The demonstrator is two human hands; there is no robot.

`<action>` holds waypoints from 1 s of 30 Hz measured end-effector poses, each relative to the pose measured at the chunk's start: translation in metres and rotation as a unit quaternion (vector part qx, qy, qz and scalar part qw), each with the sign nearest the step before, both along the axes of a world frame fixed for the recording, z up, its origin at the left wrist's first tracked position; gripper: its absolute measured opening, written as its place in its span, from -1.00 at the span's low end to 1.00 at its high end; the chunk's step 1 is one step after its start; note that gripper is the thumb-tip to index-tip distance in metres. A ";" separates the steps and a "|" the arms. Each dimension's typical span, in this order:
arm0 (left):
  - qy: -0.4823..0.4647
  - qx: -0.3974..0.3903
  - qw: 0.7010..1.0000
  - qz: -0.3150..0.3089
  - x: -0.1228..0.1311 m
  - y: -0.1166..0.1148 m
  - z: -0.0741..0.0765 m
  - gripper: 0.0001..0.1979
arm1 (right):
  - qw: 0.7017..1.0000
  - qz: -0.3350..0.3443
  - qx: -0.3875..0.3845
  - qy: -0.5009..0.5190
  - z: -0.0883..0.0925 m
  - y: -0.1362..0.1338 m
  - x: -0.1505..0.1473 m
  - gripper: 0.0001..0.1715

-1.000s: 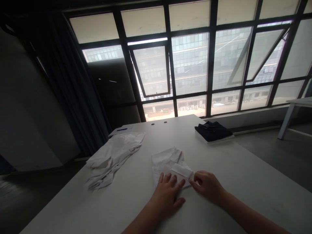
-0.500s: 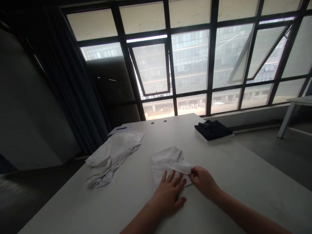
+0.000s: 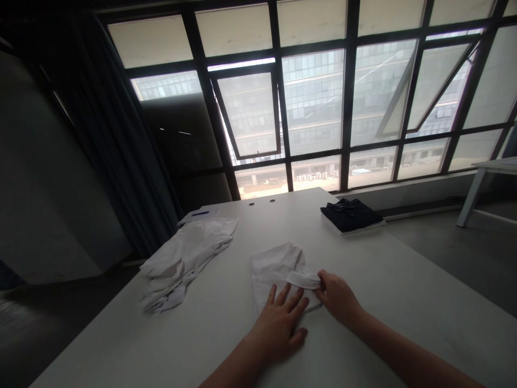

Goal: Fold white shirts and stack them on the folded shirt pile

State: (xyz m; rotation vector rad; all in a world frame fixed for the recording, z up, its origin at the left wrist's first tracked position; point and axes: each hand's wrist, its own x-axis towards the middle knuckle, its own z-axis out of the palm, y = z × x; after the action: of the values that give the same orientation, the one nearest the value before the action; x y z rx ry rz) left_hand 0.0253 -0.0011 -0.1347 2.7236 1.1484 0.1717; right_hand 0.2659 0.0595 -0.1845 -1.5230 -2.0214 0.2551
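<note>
A folded white shirt (image 3: pixel 269 264) lies on the white table (image 3: pixel 363 280) in front of me. My left hand (image 3: pixel 280 320) rests flat on its near part, fingers spread. At the shirt's right side, my right hand (image 3: pixel 337 293) pinches the end of a narrow folded strip, which looks like part of the collar, between thumb and fingers. The strip runs left from the pinch, just above my left fingertips. My left hand covers the shirt's lower edge.
More white clothing (image 3: pixel 194 253) lies loosely along the table's left side. Dark folded shirts (image 3: pixel 351 214) sit on something white near the right edge. Papers with a blue pen (image 3: pixel 201 213) are at the far left corner. Windows stand beyond the table, and another table (image 3: pixel 480 178) is at right.
My right hand has shifted very slightly right and up with the pinched strip, drawing it a little straighter. My left hand stays nearly in place on the shirt.
</note>
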 end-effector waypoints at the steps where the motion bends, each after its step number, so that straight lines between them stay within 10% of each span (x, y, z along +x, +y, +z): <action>1: -0.002 0.000 1.000 0.000 0.000 0.000 0.000 -0.32 | 1.000 0.017 0.014 0.019 0.001 -0.002 0.001 -0.75; 5: -0.012 0.000 1.000 -0.001 -0.002 -0.001 0.003 -0.33 | 0.983 0.147 0.074 0.078 0.008 -0.009 0.004 -0.32; 14: -0.060 0.048 0.997 0.009 -0.007 0.003 0.006 -0.67 | 0.966 0.236 0.094 0.051 0.018 -0.017 0.006 -0.87; 19: -0.083 0.085 0.992 0.028 -0.009 0.011 0.000 -0.85 | 0.940 0.321 0.113 0.032 0.031 -0.031 -0.001 -0.77; 30: -0.041 0.174 0.984 0.006 -0.009 -0.006 0.003 -0.44 | 0.983 0.136 0.122 -0.019 0.005 -0.004 0.014 -0.52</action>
State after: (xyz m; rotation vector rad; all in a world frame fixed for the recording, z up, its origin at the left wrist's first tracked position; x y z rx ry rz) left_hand 0.0162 -0.0072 -0.1314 2.9714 1.2113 0.5289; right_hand 0.2802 0.0551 -0.1800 -1.1100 -2.1993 0.0796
